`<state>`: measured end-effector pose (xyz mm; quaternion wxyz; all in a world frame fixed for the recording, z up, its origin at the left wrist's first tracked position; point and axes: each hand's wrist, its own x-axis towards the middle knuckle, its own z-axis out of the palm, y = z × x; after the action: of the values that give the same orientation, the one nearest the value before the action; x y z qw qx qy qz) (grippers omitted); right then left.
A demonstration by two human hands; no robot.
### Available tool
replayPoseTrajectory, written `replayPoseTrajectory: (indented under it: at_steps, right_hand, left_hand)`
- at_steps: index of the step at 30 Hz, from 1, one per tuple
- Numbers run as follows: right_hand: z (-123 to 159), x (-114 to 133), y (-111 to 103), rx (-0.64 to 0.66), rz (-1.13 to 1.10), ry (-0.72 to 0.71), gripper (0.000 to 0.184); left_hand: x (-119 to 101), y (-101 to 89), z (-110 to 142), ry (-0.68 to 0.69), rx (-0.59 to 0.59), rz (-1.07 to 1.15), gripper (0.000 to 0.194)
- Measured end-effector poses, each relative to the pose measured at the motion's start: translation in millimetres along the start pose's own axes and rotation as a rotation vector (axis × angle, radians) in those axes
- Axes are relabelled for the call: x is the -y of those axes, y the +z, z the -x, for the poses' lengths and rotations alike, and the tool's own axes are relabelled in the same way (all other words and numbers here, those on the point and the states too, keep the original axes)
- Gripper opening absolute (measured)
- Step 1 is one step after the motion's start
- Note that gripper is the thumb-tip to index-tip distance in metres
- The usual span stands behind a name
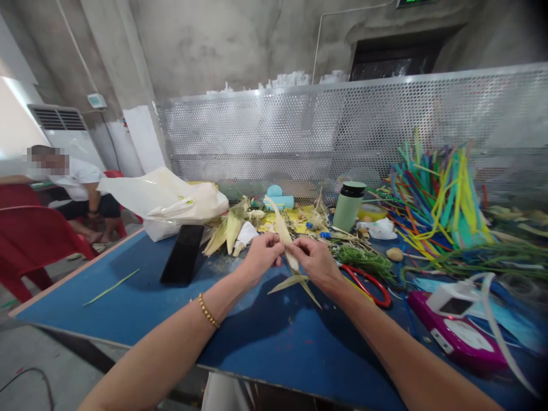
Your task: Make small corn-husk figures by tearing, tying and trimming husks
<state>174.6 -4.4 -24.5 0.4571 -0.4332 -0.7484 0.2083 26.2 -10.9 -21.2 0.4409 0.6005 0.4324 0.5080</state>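
Observation:
A pale, dry corn husk (280,221) stands tilted between my two hands above the blue table. My left hand (263,255) pinches it from the left side, and my right hand (314,260) pinches it from the right, fingertips close together. Below the fingers, a greenish husk strip (286,283) and thin tails stick out. Behind my left hand lie more loose corn husks (233,228). Close to my right forearm are red-handled scissors (379,295), their blades partly hidden under green strands.
A black phone (183,254) lies left, before a white plastic bag (171,200). Toward the back stands a green bottle (349,206). Colourful strips (454,200) pile up right, behind a magenta device (462,331). A person (88,191) sits far left near red chairs (38,245).

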Motion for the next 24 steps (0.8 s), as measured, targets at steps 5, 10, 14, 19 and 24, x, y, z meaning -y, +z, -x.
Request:
replayPoseTrajectory:
  at_steps: [5,10,14,19,24]
  right_hand:
    - [3.1,-0.2,-0.1,0.117,-0.181,0.067,0.033]
    - [1.9,2.0,-2.2,0.174,-0.119,0.009,0.038]
    - [0.6,1.4,-2.8,0.116,-0.066,0.008,0.033]
    - [0.9,-1.6,-0.8,0.103,-0.092,-0.021,0.029]
    - [-0.1,4.7,-7.5,0.184,-0.244,0.114,0.033]
  left_hand:
    - [-1.2,-1.6,0.0,-0.001,0.069,0.186,0.005]
    - [3.1,-1.8,0.7,-0.002,0.129,0.272,0.016]
    - [5.3,-1.9,-0.9,0.035,-0.001,0.155,0.021]
    - [4.4,-1.4,-1.6,0.106,-0.062,0.078,0.026]
    - [-0.6,-5.5,0.6,0.132,0.098,0.117,0.022]
